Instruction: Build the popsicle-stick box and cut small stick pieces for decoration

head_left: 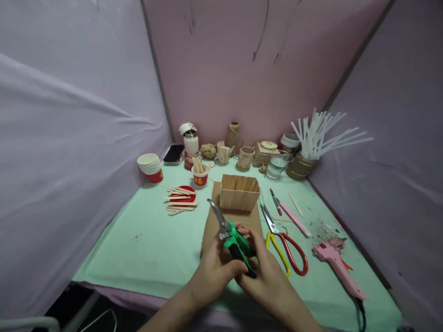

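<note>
Lower centre: left hand (210, 275) and right hand (268, 276), fingers curled, pinch green-handled pruners (232, 235), a handling step; any cut would call for one-handed grip.

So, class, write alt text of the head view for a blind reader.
Two hands hold green pruning shears over brown card. An open wooden box sits on the card, with scissors and a pink glue gun to the right.

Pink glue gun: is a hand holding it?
No, the glue gun lies on the table; the left hand and right hand hold the green shears.
</note>
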Available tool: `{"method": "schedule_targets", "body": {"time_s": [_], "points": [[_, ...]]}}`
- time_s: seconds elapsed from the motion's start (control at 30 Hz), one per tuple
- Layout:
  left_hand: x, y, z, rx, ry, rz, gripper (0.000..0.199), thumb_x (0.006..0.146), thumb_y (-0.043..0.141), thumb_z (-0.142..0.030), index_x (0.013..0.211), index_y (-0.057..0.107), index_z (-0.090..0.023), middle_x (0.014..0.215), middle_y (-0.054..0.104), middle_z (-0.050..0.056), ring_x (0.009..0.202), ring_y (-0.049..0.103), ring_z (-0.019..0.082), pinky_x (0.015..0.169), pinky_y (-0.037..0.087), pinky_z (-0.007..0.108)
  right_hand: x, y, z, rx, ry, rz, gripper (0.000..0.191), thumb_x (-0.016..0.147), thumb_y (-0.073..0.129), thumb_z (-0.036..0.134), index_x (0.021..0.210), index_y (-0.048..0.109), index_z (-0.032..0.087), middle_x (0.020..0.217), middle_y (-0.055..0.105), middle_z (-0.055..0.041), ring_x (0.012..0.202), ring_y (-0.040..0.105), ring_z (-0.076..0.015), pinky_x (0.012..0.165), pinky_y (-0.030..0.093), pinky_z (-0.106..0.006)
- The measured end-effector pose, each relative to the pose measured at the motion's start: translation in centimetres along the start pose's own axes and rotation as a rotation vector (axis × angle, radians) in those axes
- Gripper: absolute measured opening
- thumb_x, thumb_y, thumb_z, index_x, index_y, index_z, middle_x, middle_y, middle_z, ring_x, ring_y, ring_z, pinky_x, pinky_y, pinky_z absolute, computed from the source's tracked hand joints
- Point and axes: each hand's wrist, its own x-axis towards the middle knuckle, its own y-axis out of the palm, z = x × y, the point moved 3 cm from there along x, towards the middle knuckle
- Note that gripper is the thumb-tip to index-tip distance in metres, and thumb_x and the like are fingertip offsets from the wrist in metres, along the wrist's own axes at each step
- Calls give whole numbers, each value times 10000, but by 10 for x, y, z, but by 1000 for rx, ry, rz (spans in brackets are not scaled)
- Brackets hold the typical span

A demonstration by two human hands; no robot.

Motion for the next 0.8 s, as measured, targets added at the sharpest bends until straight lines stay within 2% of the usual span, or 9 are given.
{"method": "schedule_targets", "body": {"time_s": [0.07, 0.17, 0.23, 0.4, 0.53, 0.6, 0.67, 0.73, 0.8], "points": [[-3, -7, 3, 106, 45, -94, 677, 736, 757, -318, 1341, 462, -249, 1352, 538, 114, 1211, 538, 303, 1000, 454, 417, 4, 6, -3, -125, 4, -83, 596, 751, 597, 194, 1307, 390, 250, 1231, 606, -84, 1077, 628, -228, 876, 529, -369], [-9, -23, 2, 306, 264, -379, 570, 804, 689, -278, 1334, 480, -258, 1350, 537, 97, 1254, 498, 267, 1050, 401, 392, 8, 8, -11, -394, 22, -218, 448, 765, 607, 288, 1186, 478, 202, 897, 668, -62, 822, 669, -255, 677, 535, -360], [-12, -29, -2, 456, 393, -500, 467, 850, 630, -237, 1302, 518, -273, 1326, 553, 81, 1241, 504, 236, 1051, 393, 380, 9, 9, -14, -527, 13, -274, 361, 763, 622, 323, 1077, 507, 188, 767, 648, -46, 729, 660, -262, 586, 503, -335], [-12, -25, -11, 773, 505, -483, 366, 875, 573, -168, 1226, 586, -269, 1202, 617, 68, 1151, 542, 208, 997, 431, 362, 10, 14, -20, -603, -27, -305, 264, 776, 629, 367, 940, 492, 212, 684, 636, -20, 602, 641, -234, 487, 432, -284], [-17, -16, -9, 849, 535, -468, 423, 881, 547, -148, 1277, 538, -297, 1223, 599, 58, 1186, 503, 212, 1032, 394, 384, 11, 17, -21, -545, 68, -322, 257, 768, 614, 410, 869, 474, 219, 634, 603, -7, 553, 611, -222, 469, 413, -287], [-19, -12, -6, 841, 500, -444, 480, 883, 547, -163, 1334, 482, -312, 1288, 561, 62, 1239, 463, 223, 1057, 368, 396, 13, 18, -19, -477, 111, -324, 305, 749, 624, 418, 930, 496, 209, 671, 605, -12, 599, 618, -225, 507, 443, -300], [-18, -12, -6, 778, 424, -421, 512, 894, 537, -196, 1375, 422, -328, 1355, 514, 63, 1267, 444, 227, 1051, 375, 396, 15, 16, -16, -363, 129, -336, 438, 734, 638, 433, 1074, 492, 197, 786, 624, -35, 689, 630, -228, 579, 486, -318], [-9, -18, -9, 709, 339, -417, 542, 896, 543, -240, 1399, 366, -335, 1403, 469, 70, 1255, 461, 227, 1011, 407, 389, 17, 12, -15, -196, 118, -354, 564, 743, 629, 454, 1208, 436, 200, 948, 623, -68, 805, 633, -230, 678, 515, -342], [9, -31, -15, 692, 277, -429, 614, 865, 594, -289, 1415, 321, -308, 1423, 442, 97, 1229, 483, 238, 969, 430, 396, 19, 3, -16, -31, 91, -387, 560, 768, 605, 472, 1227, 421, 210, 1059, 591, -86, 915, 611, -235, 781, 511, -368]]}}
